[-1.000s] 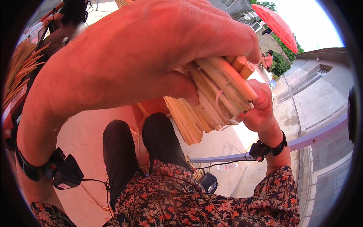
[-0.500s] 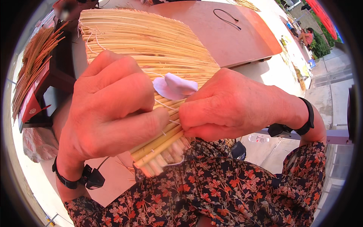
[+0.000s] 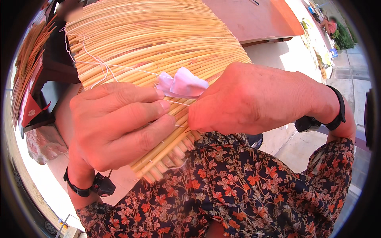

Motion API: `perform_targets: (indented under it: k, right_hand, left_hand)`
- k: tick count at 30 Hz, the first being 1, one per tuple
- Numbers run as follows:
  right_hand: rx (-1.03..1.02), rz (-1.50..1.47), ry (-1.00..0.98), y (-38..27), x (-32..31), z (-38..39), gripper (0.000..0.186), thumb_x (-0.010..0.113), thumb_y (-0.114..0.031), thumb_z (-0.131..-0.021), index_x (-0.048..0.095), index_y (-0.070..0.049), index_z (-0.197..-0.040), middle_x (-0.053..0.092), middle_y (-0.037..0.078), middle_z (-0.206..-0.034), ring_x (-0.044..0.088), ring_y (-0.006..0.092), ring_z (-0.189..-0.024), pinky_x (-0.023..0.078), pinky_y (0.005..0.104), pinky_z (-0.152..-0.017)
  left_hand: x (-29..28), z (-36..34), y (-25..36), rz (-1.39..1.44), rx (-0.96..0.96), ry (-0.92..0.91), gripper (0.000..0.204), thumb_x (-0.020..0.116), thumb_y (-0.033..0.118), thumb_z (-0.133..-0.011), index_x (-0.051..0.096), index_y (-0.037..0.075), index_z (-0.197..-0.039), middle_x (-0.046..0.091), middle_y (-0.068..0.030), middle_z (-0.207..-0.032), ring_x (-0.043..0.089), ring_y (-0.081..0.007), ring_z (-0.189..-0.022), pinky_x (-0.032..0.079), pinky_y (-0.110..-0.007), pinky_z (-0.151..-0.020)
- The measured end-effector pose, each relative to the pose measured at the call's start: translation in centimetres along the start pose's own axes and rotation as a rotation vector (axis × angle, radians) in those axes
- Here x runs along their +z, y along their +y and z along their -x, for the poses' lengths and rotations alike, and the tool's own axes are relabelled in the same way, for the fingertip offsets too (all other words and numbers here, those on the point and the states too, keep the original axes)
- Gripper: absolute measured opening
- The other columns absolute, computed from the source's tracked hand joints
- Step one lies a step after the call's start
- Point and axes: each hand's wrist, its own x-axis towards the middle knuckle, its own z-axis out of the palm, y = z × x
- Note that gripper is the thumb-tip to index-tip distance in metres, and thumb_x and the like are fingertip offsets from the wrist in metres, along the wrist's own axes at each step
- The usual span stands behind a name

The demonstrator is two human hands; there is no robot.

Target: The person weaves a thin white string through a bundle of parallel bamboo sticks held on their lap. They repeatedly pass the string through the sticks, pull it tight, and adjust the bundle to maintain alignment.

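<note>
A mat of thin yellow reeds [image 3: 158, 43] stretches away from my lap, its near edge showing cut reed ends [image 3: 170, 160]. My left hand [image 3: 119, 123] lies over its near left part, thumb and fingertips pressed together at a thin white string [image 3: 177, 103]. That string runs taut to my right hand [image 3: 242, 101], a closed fist low over the mat's right edge; its fingertips are hidden. Against the fist's left side rests a folded pale lilac cloth [image 3: 188, 83]. More string [image 3: 99, 63] loops loosely over the mat's left side.
Behind the mat stands a reddish-brown table [image 3: 258, 20]. Loose brown stalks [image 3: 29, 75] are heaped at the left above a dark red box-like piece [image 3: 33, 109]. A plastic bag [image 3: 45, 144] sits below. A person [image 3: 329, 25] sits at the far right.
My left fingers have straightened from a tighter curl. The right fist has risen slightly, and the cloth has shifted its folds. The view has moved closer over the mat.
</note>
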Motion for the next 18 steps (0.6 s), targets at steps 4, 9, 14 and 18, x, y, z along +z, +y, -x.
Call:
perform_targets:
  k: [4, 9, 14, 18]
  right_hand:
    - [0.108, -0.190, 0.012, 0.4, -1.2, 0.3, 0.009, 0.072, -0.009, -0.091, 0.068, -0.003, -0.095, 0.067, 0.011, -0.078, 0.065, 0.0304, -0.070, 0.050, 0.0363, -0.061]
    - [0.074, -0.293, 0.128, 0.1, -0.8, 0.0, 0.009, 0.076, -0.006, -0.089, 0.074, 0.001, -0.095, 0.073, 0.011, -0.083, 0.070, 0.0259, -0.076, 0.055, 0.0334, -0.067]
    - [0.105, -0.320, 0.244, -0.1, 1.1, -0.6, 0.017, 0.076, -0.002, -0.086, 0.076, 0.001, -0.103, 0.075, 0.012, -0.089, 0.071, 0.0273, -0.077, 0.057, 0.0340, -0.072]
    - [0.191, -0.415, 0.205, -0.5, 0.8, -0.2, 0.027, 0.075, 0.001, -0.082, 0.077, -0.002, -0.109, 0.075, 0.012, -0.091, 0.070, 0.0272, -0.078, 0.057, 0.0344, -0.074]
  left_hand:
    - [-0.1, 0.2, -1.7, 0.005, 0.146, 0.041, 0.031, 0.067, 0.022, -0.064, 0.076, 0.004, -0.088, 0.072, -0.0097, -0.081, 0.074, -0.0262, -0.077, 0.060, -0.031, -0.064]
    - [-1.4, 1.7, 0.1, -0.111, -0.050, -0.052, 0.012, 0.071, 0.017, -0.077, 0.075, 0.009, -0.085, 0.075, -0.0072, -0.089, 0.075, -0.0295, -0.093, 0.058, -0.046, -0.090]
    - [-2.9, 1.1, 0.9, -0.109, -0.188, -0.123, 0.013, 0.070, 0.019, -0.079, 0.075, 0.009, -0.086, 0.075, -0.0082, -0.090, 0.075, -0.0299, -0.096, 0.054, -0.050, -0.097]
    - [-3.1, 0.1, 0.6, -0.060, -0.165, -0.113, 0.015, 0.071, 0.020, -0.078, 0.075, 0.008, -0.086, 0.075, -0.0094, -0.089, 0.075, -0.0301, -0.094, 0.054, -0.051, -0.097]
